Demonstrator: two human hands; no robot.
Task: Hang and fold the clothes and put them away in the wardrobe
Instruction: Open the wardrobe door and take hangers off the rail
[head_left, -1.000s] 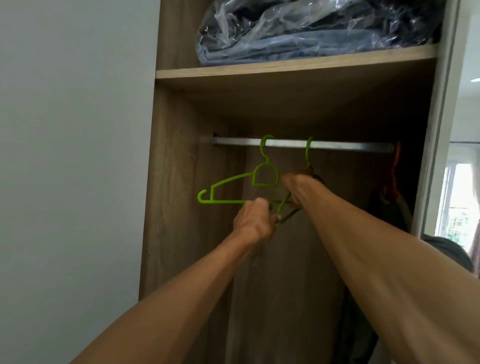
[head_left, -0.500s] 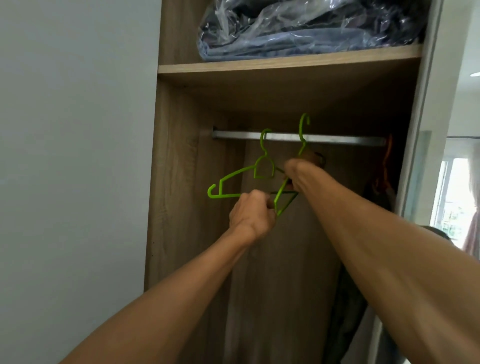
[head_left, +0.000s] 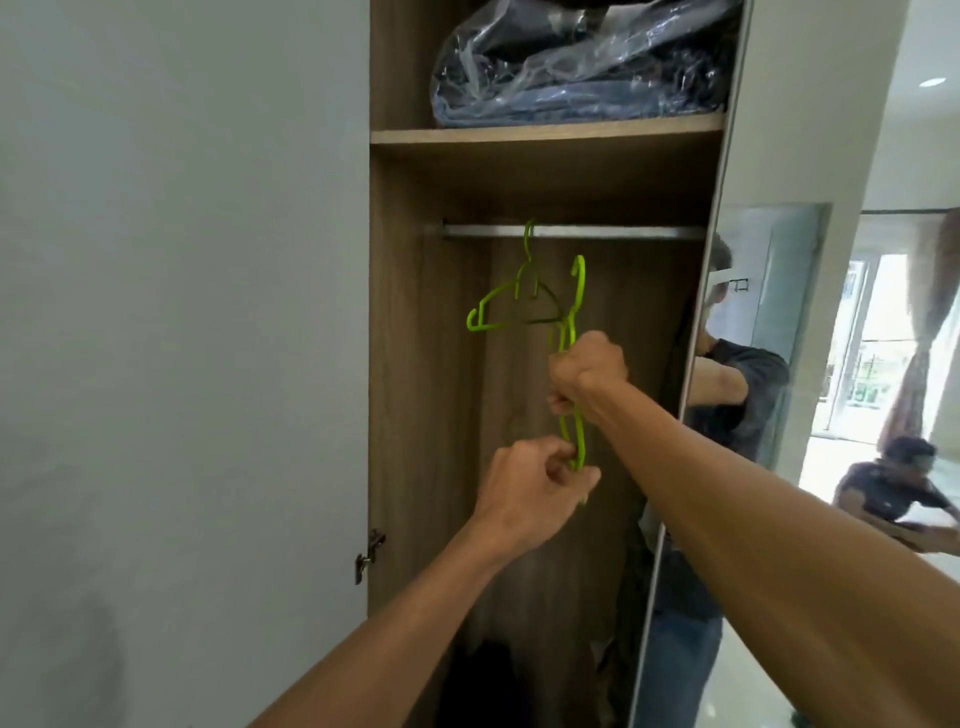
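— Hands?
— My right hand (head_left: 587, 371) grips a green hanger (head_left: 581, 286) at its middle; my left hand (head_left: 535, 488) pinches its low end. It's off the rail (head_left: 623, 232), beside a second hanger (head_left: 528, 247) hung there.
— Step?
— Fetching a hanger, I judge; next, draw it out clear of the other.

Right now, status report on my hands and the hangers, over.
Right hand grips green plastic hanger, off the metal rail, hook up. Left hand pinches its lower end. Second green hanger on the rail, right tip near the held one.

left hand (head_left: 530, 486) pinching, right hand (head_left: 589, 371) fisted, arms outstretched.
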